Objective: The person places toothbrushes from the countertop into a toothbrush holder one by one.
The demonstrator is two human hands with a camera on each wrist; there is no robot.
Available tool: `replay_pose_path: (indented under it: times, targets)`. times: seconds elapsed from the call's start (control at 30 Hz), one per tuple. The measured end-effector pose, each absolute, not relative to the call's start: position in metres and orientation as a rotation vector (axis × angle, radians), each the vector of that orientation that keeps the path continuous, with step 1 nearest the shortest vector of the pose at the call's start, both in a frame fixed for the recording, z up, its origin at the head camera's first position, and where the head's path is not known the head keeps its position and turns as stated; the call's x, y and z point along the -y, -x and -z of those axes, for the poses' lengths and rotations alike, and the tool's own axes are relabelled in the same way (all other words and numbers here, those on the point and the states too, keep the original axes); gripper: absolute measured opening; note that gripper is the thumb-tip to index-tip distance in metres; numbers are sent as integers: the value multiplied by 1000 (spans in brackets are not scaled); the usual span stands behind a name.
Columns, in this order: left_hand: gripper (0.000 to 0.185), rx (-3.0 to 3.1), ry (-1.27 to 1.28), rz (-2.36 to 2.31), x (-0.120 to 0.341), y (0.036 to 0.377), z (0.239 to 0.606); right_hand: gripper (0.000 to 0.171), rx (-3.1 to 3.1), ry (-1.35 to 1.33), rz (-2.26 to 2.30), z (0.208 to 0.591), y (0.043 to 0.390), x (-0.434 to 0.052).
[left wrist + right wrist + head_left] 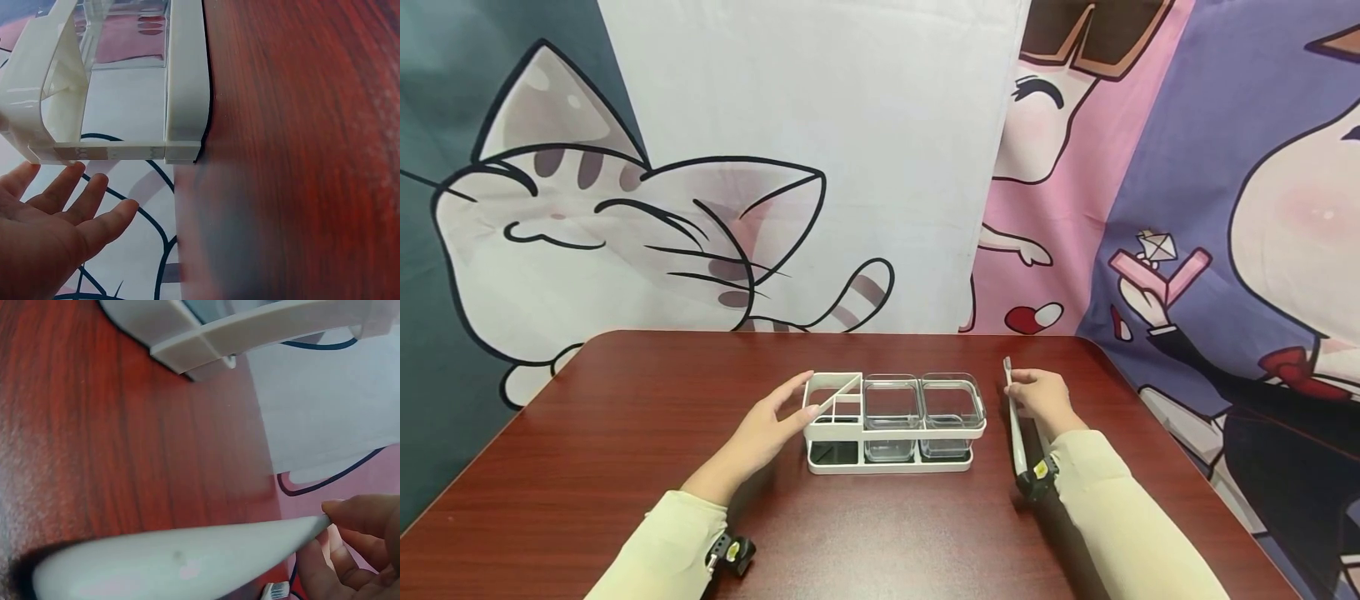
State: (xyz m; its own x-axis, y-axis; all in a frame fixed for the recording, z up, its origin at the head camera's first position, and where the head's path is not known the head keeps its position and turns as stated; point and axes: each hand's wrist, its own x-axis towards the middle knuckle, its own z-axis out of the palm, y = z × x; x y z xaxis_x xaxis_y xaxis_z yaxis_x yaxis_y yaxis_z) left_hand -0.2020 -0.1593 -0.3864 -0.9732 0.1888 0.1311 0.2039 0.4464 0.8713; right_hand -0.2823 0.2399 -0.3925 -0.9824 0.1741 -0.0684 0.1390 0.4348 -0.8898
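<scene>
A white two-tier bathroom rack stands on the table, with two clear square cups in its middle and right places. At its left end is a divided section crossed by a slanting bar. My left hand is at that end, thumb and forefinger spread at the upper rim. In the left wrist view its fingers are outstretched, fingertips right at the rack's edge. To the right of the rack, my right hand pinches a white toothbrush by its thin neck. The brush head points up and away, the thick handle towards me.
The reddish-brown wooden table ends at a far edge just behind the rack. Beyond it hangs a cloth backdrop with cartoon figures. A small white label with a barcode shows beneath the toothbrush in the right wrist view.
</scene>
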Motion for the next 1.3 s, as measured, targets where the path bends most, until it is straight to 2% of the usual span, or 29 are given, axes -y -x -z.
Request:
replay_pose_path:
  times: [0.43, 1.3]
  targets:
    - [59, 2611, 381, 1695, 159, 202, 386, 46, 2475, 280, -1826, 360, 278, -242]
    - [59, 2598, 348, 1710, 158, 202, 389, 54, 2202, 102, -2056, 293, 258, -229]
